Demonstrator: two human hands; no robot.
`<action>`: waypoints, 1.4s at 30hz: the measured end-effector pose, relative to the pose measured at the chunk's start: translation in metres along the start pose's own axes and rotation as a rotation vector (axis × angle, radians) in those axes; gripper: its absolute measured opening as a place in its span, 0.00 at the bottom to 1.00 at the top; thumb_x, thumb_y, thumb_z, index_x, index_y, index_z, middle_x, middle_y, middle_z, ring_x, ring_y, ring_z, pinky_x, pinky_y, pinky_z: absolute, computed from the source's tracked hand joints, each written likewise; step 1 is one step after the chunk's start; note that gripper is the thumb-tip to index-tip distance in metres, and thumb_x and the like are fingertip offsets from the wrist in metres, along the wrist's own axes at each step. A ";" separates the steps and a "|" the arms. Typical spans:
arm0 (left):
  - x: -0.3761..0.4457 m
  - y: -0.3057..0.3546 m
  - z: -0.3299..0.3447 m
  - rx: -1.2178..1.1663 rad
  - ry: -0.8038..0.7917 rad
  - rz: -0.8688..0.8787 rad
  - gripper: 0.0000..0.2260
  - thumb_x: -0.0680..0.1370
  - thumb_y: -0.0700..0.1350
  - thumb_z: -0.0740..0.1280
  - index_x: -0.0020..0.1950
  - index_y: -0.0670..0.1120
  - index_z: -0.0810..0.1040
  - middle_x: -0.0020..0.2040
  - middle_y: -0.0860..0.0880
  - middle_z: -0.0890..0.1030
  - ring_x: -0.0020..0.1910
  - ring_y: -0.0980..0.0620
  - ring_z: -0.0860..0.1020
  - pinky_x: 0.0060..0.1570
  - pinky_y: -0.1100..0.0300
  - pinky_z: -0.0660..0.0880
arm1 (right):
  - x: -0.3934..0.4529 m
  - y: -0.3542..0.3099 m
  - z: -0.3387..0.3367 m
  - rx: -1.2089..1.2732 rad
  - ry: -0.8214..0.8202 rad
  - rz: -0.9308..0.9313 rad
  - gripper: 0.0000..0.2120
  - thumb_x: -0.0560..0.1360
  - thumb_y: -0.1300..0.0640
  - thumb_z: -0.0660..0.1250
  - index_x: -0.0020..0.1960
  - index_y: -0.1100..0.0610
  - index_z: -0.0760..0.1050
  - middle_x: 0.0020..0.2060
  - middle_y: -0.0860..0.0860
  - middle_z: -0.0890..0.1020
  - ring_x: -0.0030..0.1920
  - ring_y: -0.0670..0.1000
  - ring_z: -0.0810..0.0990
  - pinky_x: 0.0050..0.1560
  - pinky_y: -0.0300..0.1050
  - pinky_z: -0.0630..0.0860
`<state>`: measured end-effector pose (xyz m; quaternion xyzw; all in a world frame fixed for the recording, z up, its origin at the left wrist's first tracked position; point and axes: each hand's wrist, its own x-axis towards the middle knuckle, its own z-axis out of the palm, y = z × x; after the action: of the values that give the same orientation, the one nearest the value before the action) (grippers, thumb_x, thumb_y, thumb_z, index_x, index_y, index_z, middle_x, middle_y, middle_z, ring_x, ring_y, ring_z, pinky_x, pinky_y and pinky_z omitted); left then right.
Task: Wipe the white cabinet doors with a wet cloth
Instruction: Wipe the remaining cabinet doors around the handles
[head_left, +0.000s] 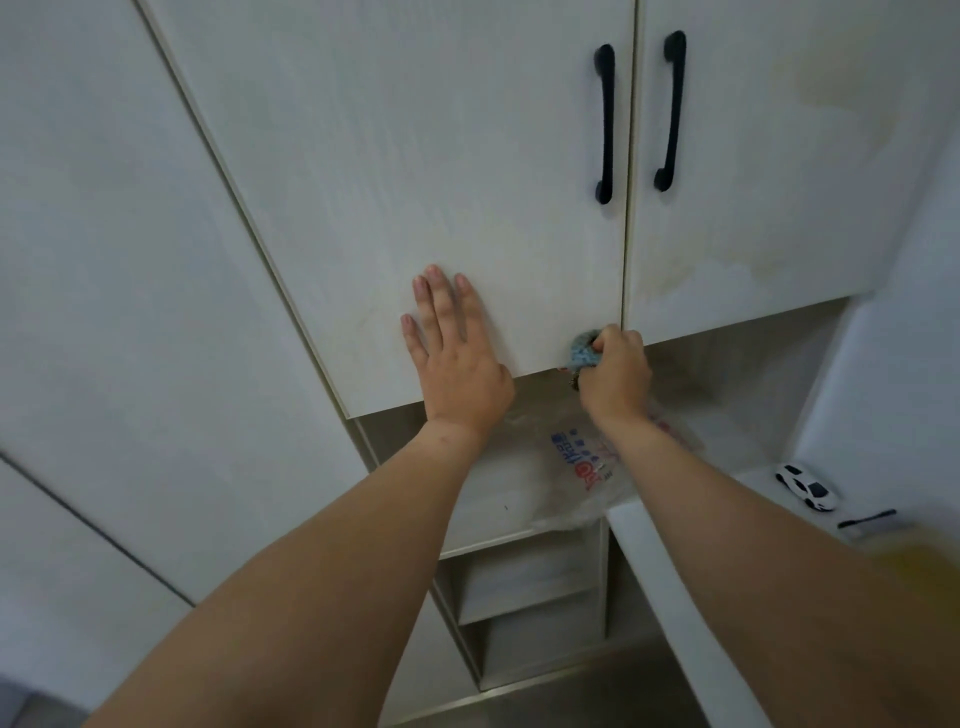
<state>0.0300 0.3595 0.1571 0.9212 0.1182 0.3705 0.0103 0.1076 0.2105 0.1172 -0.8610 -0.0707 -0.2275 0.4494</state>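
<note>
Blue cloth (581, 352) at door (415, 182) corner (gripped)

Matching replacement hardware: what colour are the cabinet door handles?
Black, both handles, against the white doors; clearest in the head view.

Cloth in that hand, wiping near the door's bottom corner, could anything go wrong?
The right hand grips the cloth at the door's bottom corner, so it might slip off the edge and knock the plastic bag on the shelf below. The left hand presses flat on the door and may leave fresh prints. The stains on the next door could get missed.
</note>
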 end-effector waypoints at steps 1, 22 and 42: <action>-0.002 0.002 -0.004 -0.040 0.006 0.037 0.41 0.69 0.41 0.62 0.80 0.38 0.51 0.79 0.32 0.47 0.79 0.33 0.46 0.76 0.37 0.52 | 0.003 -0.005 -0.008 0.014 -0.008 0.022 0.10 0.71 0.68 0.68 0.51 0.59 0.73 0.53 0.57 0.73 0.48 0.56 0.76 0.46 0.42 0.70; 0.103 0.160 -0.140 -1.912 -0.859 -0.305 0.13 0.84 0.38 0.57 0.62 0.39 0.79 0.56 0.40 0.83 0.50 0.47 0.83 0.43 0.57 0.81 | 0.049 -0.139 -0.226 0.251 0.008 0.057 0.13 0.79 0.51 0.66 0.61 0.56 0.77 0.51 0.50 0.82 0.51 0.50 0.82 0.54 0.49 0.80; 0.387 0.288 -0.301 -1.224 0.160 0.340 0.18 0.73 0.38 0.66 0.62 0.49 0.80 0.54 0.50 0.84 0.55 0.49 0.81 0.59 0.48 0.77 | 0.326 -0.316 -0.394 0.792 0.379 -0.229 0.11 0.72 0.64 0.69 0.49 0.50 0.82 0.45 0.51 0.84 0.46 0.53 0.84 0.45 0.52 0.84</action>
<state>0.1542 0.1460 0.6697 0.7241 -0.2619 0.4351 0.4667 0.1644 0.0508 0.6945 -0.5527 -0.1635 -0.3847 0.7210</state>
